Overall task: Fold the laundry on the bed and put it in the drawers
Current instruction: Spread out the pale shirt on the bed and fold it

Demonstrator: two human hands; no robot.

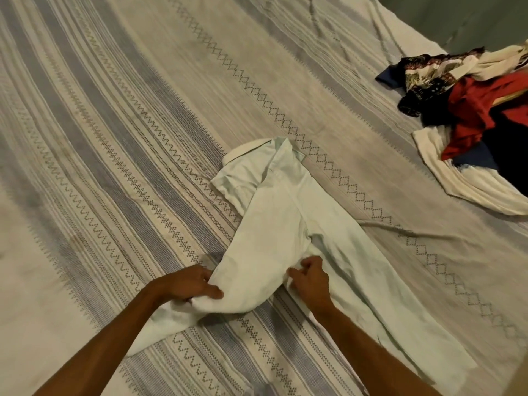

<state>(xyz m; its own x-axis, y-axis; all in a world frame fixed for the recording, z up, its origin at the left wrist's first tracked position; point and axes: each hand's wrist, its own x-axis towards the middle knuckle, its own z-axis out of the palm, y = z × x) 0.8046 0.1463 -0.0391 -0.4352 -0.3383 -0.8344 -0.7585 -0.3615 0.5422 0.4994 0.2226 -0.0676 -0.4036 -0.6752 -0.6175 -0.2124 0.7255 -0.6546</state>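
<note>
Laundry is barely begun, as far as this view shows: one pale shirt (285, 212) lies spread on the striped bedspread (114, 138), collar pointing away from the person, and it is only partly folded. A sleeve or side panel appears turned in across its body, though the cloth is so pale and rumpled that I cannot be sure which part it is. The left hand (188, 282) grips a bunched fold at the shirt's near left edge, fingers curled round the cloth. The right hand (310, 277) pinches the fabric just beside it, near the shirt's middle, knuckles up. Both hands hold the same garment, close together, so the step in hand looks like drawing the lower part over for the next fold.

Well apart, at the far right edge of the bed, a heap of unfolded clothes (471, 115) waits: red, dark blue, patterned and white pieces tangled together. No folded stack shows, and no drawers are in view, so nearly all the work seems left.
</note>
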